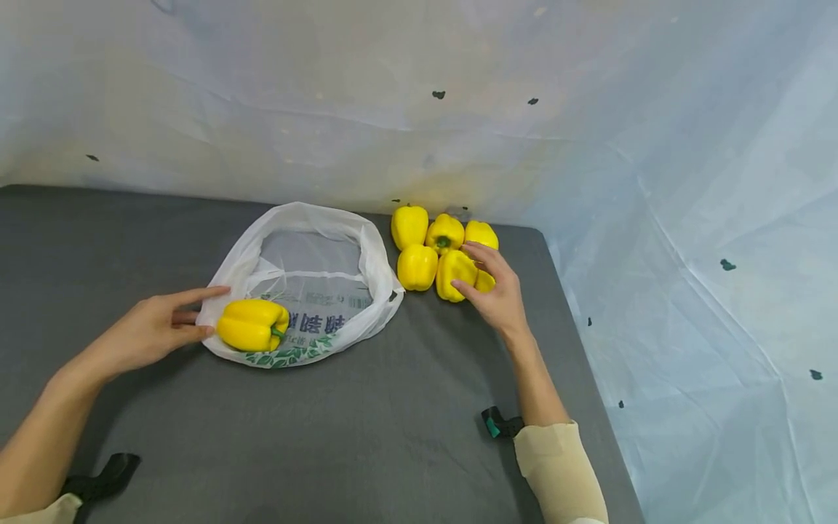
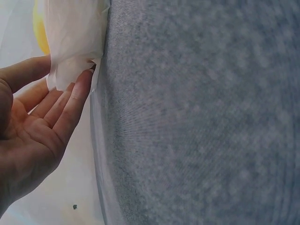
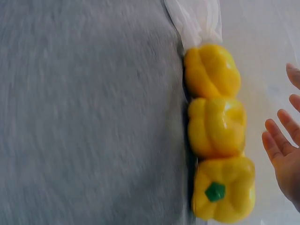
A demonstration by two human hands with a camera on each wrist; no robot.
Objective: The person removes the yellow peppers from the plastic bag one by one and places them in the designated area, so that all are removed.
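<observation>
A white plastic bag point(image 1: 382, 266) lies on the grey table, its mouth spread wide and its printed inside facing up. One yellow bell pepper point(image 1: 249, 324) rests inside at the bag's left end. My left hand point(image 1: 153, 327) holds the bag's left edge point(image 2: 75, 47), thumb and fingers on either side of the plastic. Above a cluster of yellow bell peppers, my right hand point(image 1: 494, 291) reaches with spread fingers. In the right wrist view, the fingers point(image 3: 281, 140) stand apart from the front row, where one bell pepper point(image 3: 225, 190) shows its green stem end.
The back bell peppers point(image 1: 409, 227) sit close to the pale sheet point(image 1: 366, 94) hanging behind the table. Another sheet point(image 1: 713, 327) drapes along the right edge. A black strap piece point(image 1: 500, 423) projects beside the right forearm, and a similar one point(image 1: 105, 477) beside the left.
</observation>
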